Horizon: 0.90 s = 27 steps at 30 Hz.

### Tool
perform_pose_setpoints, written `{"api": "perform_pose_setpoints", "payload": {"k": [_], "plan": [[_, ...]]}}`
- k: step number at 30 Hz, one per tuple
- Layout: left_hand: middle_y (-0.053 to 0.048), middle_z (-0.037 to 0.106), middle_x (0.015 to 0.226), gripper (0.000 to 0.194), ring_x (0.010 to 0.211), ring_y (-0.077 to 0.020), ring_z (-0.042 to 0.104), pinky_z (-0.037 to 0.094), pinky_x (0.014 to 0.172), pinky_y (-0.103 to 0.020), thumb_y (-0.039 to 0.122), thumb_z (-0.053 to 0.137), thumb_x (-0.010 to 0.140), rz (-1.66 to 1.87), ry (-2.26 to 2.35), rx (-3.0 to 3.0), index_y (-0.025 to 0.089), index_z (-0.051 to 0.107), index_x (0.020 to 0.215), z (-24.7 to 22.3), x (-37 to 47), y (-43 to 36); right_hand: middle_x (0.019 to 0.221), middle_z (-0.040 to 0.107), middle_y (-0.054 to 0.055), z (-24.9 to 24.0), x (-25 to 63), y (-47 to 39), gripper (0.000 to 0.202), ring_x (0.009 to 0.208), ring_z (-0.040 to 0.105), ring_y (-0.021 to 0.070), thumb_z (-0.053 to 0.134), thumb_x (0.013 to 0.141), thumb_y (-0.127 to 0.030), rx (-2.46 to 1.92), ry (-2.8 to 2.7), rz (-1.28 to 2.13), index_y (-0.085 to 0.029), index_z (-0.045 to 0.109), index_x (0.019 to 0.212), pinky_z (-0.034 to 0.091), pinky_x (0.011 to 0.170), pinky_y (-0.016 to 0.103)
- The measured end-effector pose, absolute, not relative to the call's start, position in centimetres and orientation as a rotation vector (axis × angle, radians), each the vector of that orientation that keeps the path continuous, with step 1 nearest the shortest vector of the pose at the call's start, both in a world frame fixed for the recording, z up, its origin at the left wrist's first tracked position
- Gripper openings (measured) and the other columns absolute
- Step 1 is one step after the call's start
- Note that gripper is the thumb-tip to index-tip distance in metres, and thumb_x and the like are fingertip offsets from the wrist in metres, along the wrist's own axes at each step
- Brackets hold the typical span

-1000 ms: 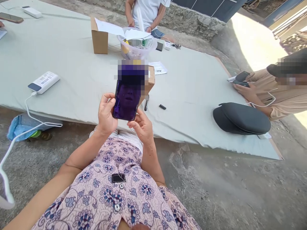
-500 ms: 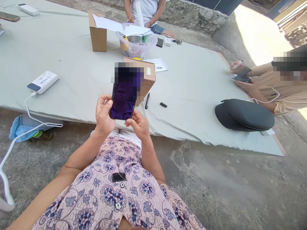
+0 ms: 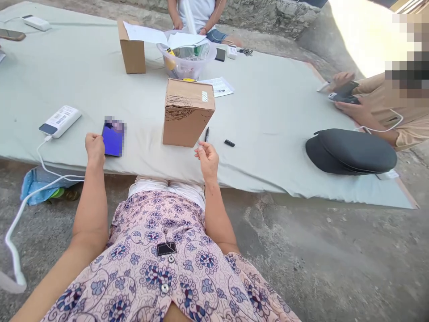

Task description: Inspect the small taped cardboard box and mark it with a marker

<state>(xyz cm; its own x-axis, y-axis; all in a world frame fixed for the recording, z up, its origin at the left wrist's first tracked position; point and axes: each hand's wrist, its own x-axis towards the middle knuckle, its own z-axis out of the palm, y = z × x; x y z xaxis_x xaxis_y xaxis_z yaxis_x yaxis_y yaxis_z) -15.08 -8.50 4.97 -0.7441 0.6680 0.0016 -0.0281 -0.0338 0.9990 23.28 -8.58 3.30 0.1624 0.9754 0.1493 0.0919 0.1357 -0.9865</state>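
My left hand [image 3: 95,150] grips the edge of a smartphone [image 3: 113,142] with a bluish screen, at the table's near edge. In front of me a brown cardboard box [image 3: 179,127] stands upright, with black scribbled lines across its top and upper front. My right hand [image 3: 209,163] is just right of the box's lower corner, fingers loosely bent and apart, with nothing visible in them. Just beyond those fingers lies a black marker [image 3: 207,134], its near end close to the fingertips. Its black cap [image 3: 229,143] lies apart to the right.
A cloth covers the table [image 3: 268,103]. Beyond the box stand a clear plastic tub [image 3: 186,69] of items, another cardboard box [image 3: 135,58] and papers [image 3: 221,86]. A white power bank [image 3: 62,120] with a cable is left, a black case [image 3: 351,151] right. Two people sit around.
My hands have parted. The left carried the phone leftward and down toward the table, while the right let go of it and moved right, near the marker. The scribbled box is now uncovered.
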Motion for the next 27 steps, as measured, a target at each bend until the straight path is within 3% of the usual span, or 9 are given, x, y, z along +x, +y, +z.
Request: {"api": "perform_pose_setpoints", "payload": {"k": [3,6,9,12,14,17,19,24,27], "plan": [[0.002,0.046,0.068,0.028,0.085,-0.02,0.05,0.042,0.107,-0.05,0.013,0.07,0.084,1.673,2.027,0.762,0.022,0.049,0.069,5.1,-15.2,-9.0,0.091,0.071,0.002,2.0,23.1,-6.9,0.04,0.079,0.063,0.0138,0.061,0.089,-0.051,-1.311,-1.153,0.852,-0.021,0.066,0.115,0.055,0.079,0.03],[-0.006,0.063,0.098,0.023,0.131,-0.0405,0.048,0.016,0.126,-0.07,0.022,0.077,0.075,1.598,2.124,0.963,0.024,0.055,0.08,6.1,-14.1,-9.3,0.115,0.073,0.01,1.0,22.7,-5.8,0.048,0.085,0.065,0.0156,0.059,0.09,-0.049,-1.381,-1.2,0.802,-0.019,0.063,0.128,0.055,0.079,0.031],[-0.015,0.053,0.149,0.046,0.154,-0.0472,0.029,0.011,0.13,-0.069,0.039,0.079,0.077,1.547,2.051,1.341,0.024,0.061,0.117,8.1,-11.6,-8.7,0.133,0.069,0.017,0.4,22.2,-5.3,0.053,0.097,0.068,0.0195,0.058,0.091,-0.042,-1.427,-1.276,0.748,-0.016,0.058,0.137,0.057,0.083,0.034],[-0.009,0.045,0.163,0.074,0.159,-0.0437,0.025,0.01,0.136,-0.062,0.058,0.079,0.08,1.554,1.772,1.639,0.028,0.054,0.143,11.2,-7.4,-7.2,0.141,0.065,0.02,-0.3,21.6,-5.3,0.054,0.11,0.067,0.0238,0.057,0.093,-0.039,-1.457,-1.344,0.695,-0.015,0.055,0.142,0.058,0.094,0.04],[-0.009,0.033,0.172,0.08,0.164,-0.0424,0.01,0.005,0.136,-0.062,0.062,0.08,0.079,1.597,1.64,1.77,0.029,0.053,0.148,13.6,-3.4,-6.3,0.144,0.064,0.02,-0.7,21.3,-5.3,0.055,0.117,0.065,0.0266,0.058,0.093,-0.036,-1.468,-1.393,0.66,-0.016,0.054,0.144,0.055,0.104,0.047],[-0.008,0.019,0.177,0.078,0.166,-0.0435,-0.011,-0.004,0.13,-0.072,0.064,0.082,0.077,1.602,1.527,1.934,0.029,0.06,0.143,16.5,3.4,-5.0,0.145,0.063,0.021,-1.0,20.9,-5.2,0.056,0.126,0.062,0.0306,0.059,0.091,-0.031,-1.476,-1.459,0.615,-0.014,0.053,0.144,0.048,0.116,0.056],[-0.011,0.028,0.175,0.076,0.165,-0.045,-0.013,-0.002,0.127,-0.077,0.064,0.088,0.069,1.602,1.375,1.985,0.028,0.066,0.133,17.4,7.2,-4.2,0.146,0.064,0.02,-1.0,20.7,-5.1,0.057,0.131,0.061,0.0317,0.059,0.091,-0.031,-1.466,-1.475,0.611,-0.015,0.052,0.145,0.046,0.119,0.058],[-0.017,0.052,0.159,0.075,0.164,-0.0496,0.007,0.006,0.123,-0.081,0.077,0.083,0.065,1.611,1.295,1.884,0.026,0.072,0.119,15.9,10.7,-1.6,0.149,0.063,0.02,-0.6,20.8,-5.4,0.065,0.137,0.06,0.0341,0.063,0.09,-0.034,-1.458,-1.507,0.674,-0.017,0.047,0.151,0.046,0.12,0.06],[-0.015,0.059,0.152,0.069,0.163,-0.0468,0.015,0.008,0.126,-0.077,0.072,0.083,0.068,1.622,1.301,1.839,0.029,0.072,0.121,14.7,9.4,-1.0,0.153,0.059,0.022,-0.3,20.9,-6.0,0.065,0.144,0.056,0.0336,0.062,0.092,-0.033,-1.446,-1.552,0.681,-0.013,0.046,0.152,0.043,0.124,0.057]]}}
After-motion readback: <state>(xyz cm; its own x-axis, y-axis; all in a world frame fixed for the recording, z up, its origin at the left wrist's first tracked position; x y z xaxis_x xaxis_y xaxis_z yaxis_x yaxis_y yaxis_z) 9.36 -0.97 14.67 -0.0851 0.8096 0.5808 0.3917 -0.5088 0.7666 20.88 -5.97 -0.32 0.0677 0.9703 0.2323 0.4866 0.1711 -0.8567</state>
